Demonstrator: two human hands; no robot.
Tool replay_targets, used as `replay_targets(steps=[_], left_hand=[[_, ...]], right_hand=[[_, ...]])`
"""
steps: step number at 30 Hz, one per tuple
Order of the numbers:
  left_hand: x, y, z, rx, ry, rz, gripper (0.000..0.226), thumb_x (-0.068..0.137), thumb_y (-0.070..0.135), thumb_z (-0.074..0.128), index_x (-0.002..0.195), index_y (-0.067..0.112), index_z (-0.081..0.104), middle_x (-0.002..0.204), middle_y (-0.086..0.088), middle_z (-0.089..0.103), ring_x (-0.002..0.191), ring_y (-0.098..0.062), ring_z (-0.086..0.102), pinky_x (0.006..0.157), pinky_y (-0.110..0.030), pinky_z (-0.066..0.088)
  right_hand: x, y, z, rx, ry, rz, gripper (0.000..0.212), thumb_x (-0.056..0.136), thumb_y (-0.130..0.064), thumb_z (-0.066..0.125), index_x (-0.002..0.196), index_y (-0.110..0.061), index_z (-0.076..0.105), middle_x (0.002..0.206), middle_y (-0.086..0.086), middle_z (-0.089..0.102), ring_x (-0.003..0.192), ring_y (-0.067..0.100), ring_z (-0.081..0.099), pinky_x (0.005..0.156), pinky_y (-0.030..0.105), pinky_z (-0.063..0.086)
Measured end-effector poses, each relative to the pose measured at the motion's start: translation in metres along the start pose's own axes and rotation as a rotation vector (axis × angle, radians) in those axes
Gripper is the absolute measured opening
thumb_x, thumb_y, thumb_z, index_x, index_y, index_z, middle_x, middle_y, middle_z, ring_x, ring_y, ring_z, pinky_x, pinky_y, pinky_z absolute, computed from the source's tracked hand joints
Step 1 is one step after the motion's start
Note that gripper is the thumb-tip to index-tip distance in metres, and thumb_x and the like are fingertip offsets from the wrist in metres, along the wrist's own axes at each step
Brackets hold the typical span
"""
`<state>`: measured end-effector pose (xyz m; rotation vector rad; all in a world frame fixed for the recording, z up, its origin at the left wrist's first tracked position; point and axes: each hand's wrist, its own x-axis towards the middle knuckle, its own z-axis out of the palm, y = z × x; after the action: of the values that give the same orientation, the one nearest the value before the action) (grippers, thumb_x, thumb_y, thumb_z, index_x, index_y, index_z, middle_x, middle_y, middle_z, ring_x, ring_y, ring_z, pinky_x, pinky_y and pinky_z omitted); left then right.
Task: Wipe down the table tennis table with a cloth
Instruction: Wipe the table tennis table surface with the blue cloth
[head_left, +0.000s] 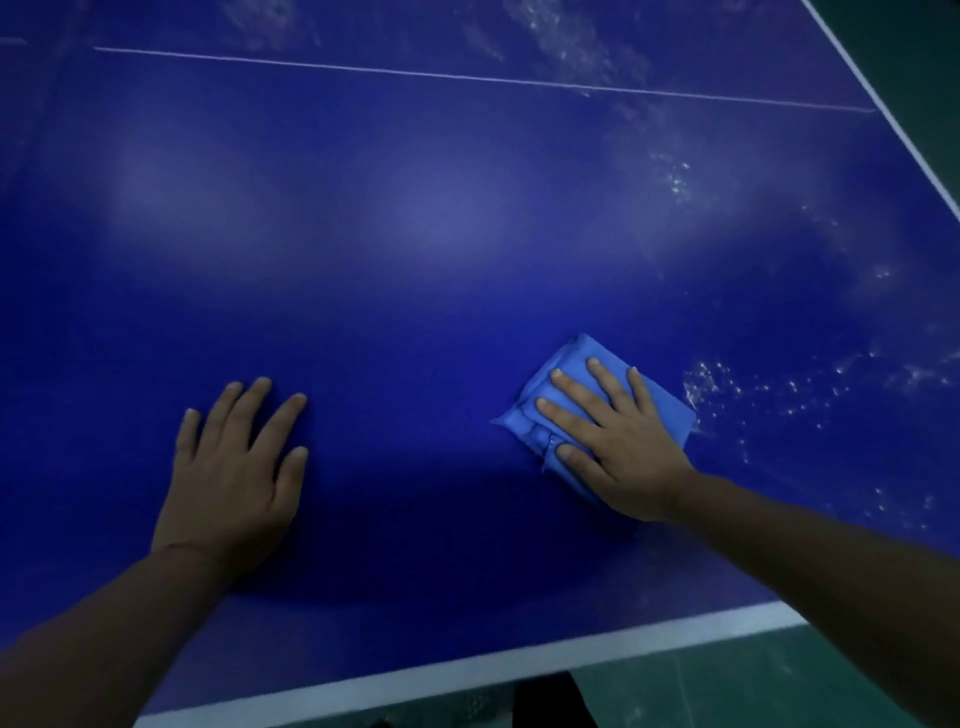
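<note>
View from my head camera, looking down on the blue desk (415, 291), a table tennis top with a white border along its near edge and its right edge. A thin white line (467, 78) crosses the far part of the surface from left to right.

My right hand (618, 447) lies flat on a folded light-blue cloth (566, 364), which sits on the desk right of centre, toward the near edge. The fingers (569, 387) of this hand are straight and spread apart, pressing down on the cloth rather than curling round it; the thumb points left across the cloth's near corner. The cloth shows past the fingertips on the far and left sides, and a strip of it shows at the right of the hand.

My left hand (234, 478) rests palm down on the bare desk, well apart from the cloth and left of centre. Its fingers are straight and slightly spread, holding nothing.

Pale speckled wet marks (727, 384) lie on the surface just to the right of the cloth, and more pale streaks run up the right side toward the far right corner. Green floor (727, 686) shows beyond the near edge, at the lower right.
</note>
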<state>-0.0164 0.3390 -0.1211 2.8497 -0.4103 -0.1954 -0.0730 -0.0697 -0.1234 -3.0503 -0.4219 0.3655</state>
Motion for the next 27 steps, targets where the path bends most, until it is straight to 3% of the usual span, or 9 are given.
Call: replay_targets(steps=[4,6,11,16,20,23,27], left_hand=[[0.012,0.014,-0.007,-0.009,0.113,-0.03,0.062,0.096,0.044,0.029,0.136,0.006,0.057,0.146,-0.021,0.046,0.137,-0.042,0.038,0.11,-0.065,0.028],[0.036,0.034,-0.009,-0.033,0.175,-0.046,0.059,0.097,0.04,0.031,0.134,0.001,0.057,0.144,-0.022,0.047,0.133,-0.044,0.041,0.107,-0.066,0.032],[0.141,0.104,0.0,-0.137,0.154,-0.106,0.07,0.097,0.049,0.017,0.15,0.01,0.041,0.161,-0.011,0.027,0.151,-0.029,0.017,0.123,-0.05,0.008],[0.193,0.124,0.019,-0.061,0.106,-0.227,0.076,0.093,0.06,0.004,0.158,0.024,0.017,0.166,0.001,0.001,0.152,-0.015,-0.013,0.122,-0.046,-0.011],[0.193,0.124,0.021,-0.059,0.056,-0.247,0.07,0.095,0.057,0.009,0.157,0.028,0.02,0.165,0.005,0.004,0.152,-0.013,-0.011,0.123,-0.048,-0.008],[0.197,0.125,0.017,-0.071,0.035,-0.278,0.067,0.094,0.056,0.01,0.155,0.03,0.018,0.164,0.008,0.005,0.153,-0.011,-0.008,0.123,-0.048,-0.006],[0.201,0.127,0.015,-0.086,0.044,-0.288,0.064,0.092,0.052,0.019,0.152,0.028,0.026,0.163,0.004,0.016,0.153,-0.016,0.005,0.122,-0.051,0.002]], right_hand=[[0.054,0.045,-0.017,-0.013,-0.003,-0.068,0.054,0.103,-0.06,0.013,0.154,-0.045,0.009,0.165,-0.015,0.002,0.153,0.024,-0.008,0.121,0.056,-0.007],[0.087,0.067,-0.026,-0.026,-0.001,-0.109,0.054,0.103,-0.06,0.013,0.154,-0.045,0.009,0.165,-0.015,0.002,0.154,0.024,-0.006,0.121,0.056,-0.007],[0.171,0.116,-0.046,-0.029,0.021,-0.162,0.054,0.101,-0.062,0.011,0.153,-0.049,0.005,0.163,-0.019,-0.003,0.153,0.02,-0.011,0.12,0.052,-0.012],[0.26,0.16,-0.068,-0.021,0.053,-0.16,0.059,0.097,-0.065,0.007,0.153,-0.049,0.011,0.163,-0.022,-0.002,0.153,0.018,-0.008,0.12,0.051,-0.012],[0.334,0.185,-0.087,-0.025,0.09,-0.024,0.056,0.101,-0.059,0.017,0.155,-0.045,0.015,0.166,-0.014,0.007,0.153,0.024,-0.001,0.119,0.056,-0.004],[0.364,0.159,-0.09,-0.003,0.121,0.139,0.057,0.101,-0.057,0.017,0.156,-0.044,0.012,0.166,-0.011,0.004,0.153,0.029,-0.003,0.118,0.06,-0.003],[0.359,0.13,-0.082,-0.016,0.094,-0.145,0.062,0.097,-0.061,0.01,0.155,-0.043,0.018,0.166,-0.011,0.008,0.153,0.028,0.0,0.119,0.06,-0.003]])
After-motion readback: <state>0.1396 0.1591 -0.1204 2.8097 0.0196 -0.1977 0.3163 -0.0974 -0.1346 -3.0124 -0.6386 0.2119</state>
